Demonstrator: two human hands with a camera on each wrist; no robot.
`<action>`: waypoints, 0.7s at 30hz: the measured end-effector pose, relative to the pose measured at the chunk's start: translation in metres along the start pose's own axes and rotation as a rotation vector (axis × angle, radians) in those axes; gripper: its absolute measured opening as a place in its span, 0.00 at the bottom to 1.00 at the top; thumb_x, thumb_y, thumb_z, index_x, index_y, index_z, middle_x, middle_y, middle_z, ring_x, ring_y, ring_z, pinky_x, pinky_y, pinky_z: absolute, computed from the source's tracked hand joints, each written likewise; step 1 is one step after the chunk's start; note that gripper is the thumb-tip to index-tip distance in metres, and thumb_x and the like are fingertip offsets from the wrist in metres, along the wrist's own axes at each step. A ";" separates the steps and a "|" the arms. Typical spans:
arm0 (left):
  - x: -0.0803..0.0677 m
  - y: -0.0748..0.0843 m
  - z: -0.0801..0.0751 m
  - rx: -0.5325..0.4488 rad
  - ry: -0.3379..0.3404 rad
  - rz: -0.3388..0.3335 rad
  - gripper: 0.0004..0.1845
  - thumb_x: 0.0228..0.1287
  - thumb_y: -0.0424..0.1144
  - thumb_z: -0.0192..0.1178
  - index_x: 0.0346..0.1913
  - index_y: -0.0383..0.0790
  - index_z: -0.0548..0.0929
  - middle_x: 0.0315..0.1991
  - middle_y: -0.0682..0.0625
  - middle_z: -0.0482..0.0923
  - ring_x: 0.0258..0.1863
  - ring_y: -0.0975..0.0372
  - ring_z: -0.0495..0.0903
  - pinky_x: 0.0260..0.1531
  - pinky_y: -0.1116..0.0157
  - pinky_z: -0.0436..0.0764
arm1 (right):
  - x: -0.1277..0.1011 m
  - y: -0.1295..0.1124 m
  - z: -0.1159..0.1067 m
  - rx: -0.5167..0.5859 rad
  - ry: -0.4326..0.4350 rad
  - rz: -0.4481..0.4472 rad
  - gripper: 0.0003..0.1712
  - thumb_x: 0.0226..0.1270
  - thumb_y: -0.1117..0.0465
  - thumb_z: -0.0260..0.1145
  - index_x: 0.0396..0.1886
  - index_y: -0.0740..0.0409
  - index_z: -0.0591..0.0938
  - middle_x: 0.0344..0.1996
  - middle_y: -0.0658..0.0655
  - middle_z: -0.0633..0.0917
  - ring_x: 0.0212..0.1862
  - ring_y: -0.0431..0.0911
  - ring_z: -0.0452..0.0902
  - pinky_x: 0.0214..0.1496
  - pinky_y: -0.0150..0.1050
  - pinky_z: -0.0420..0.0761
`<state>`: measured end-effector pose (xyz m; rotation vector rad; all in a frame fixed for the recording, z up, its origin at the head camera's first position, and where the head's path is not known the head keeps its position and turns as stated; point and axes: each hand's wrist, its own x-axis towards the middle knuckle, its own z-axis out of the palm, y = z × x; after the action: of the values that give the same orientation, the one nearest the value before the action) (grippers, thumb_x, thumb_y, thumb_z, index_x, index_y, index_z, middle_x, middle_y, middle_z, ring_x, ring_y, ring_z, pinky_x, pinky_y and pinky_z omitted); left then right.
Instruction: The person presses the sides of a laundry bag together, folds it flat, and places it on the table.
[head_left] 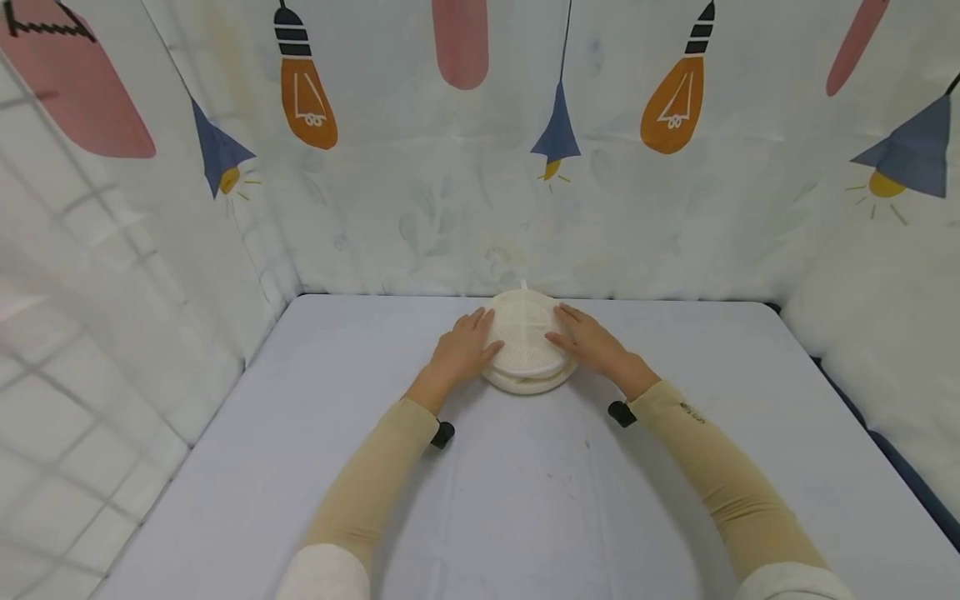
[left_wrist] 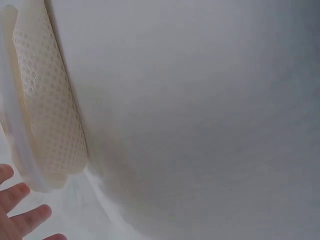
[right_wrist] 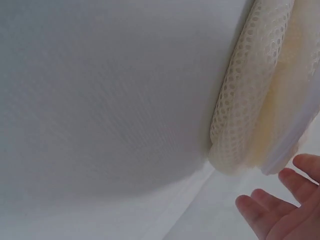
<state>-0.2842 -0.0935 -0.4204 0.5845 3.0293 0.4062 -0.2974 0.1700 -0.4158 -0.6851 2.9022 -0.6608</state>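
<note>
Head view: round cream mesh pouch at the table's far centre — left hand and right hand flat on its sides, fingers straight, equally near. Wrist views: fingers spread, gripping nothing — pouch edge just beside.

Makeshift recording booth; lamp-print curtains around table

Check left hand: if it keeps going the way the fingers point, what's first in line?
The left hand already touches the round mesh pouch; its fingers point across it toward the right hand, probably the next thing met.
</note>
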 end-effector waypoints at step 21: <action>0.009 0.000 -0.001 0.029 -0.094 0.107 0.48 0.75 0.64 0.52 0.83 0.40 0.47 0.83 0.42 0.40 0.81 0.44 0.41 0.72 0.35 0.54 | 0.009 0.002 0.004 -0.101 -0.092 -0.144 0.50 0.80 0.40 0.55 0.82 0.67 0.46 0.82 0.65 0.44 0.80 0.67 0.33 0.79 0.61 0.47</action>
<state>-0.2928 -0.0902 -0.4193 0.7484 2.9283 0.3291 -0.3060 0.1662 -0.4199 -0.9179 2.8368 -0.4850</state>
